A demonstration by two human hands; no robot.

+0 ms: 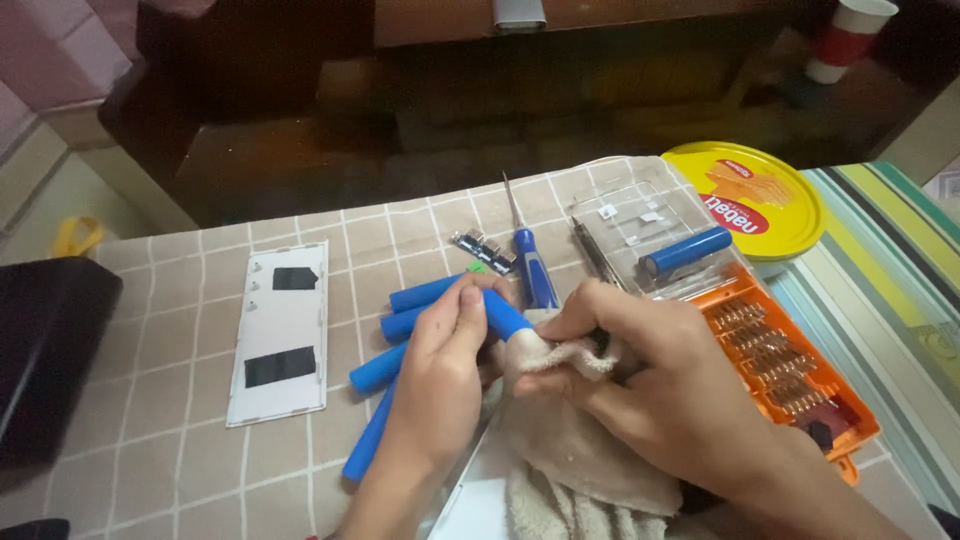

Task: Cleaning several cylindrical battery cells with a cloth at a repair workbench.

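A blue cylindrical cell (500, 312) sits above the middle of the checked tablecloth (170, 400), pinched by the left hand (440, 370), whose fingers close around it. The right hand (640, 365) presses a beige cloth (570, 440) against the cell's end, fingers clamped on the fabric. More blue cells (385, 365) lie just left; a blue-handled screwdriver (530, 265) lies behind, an orange bit case (790, 370) to the right.

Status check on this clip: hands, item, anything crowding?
Left hand gripping blue cylinder. Right hand pressing beige cloth on its end. Blue screwdriver close behind.
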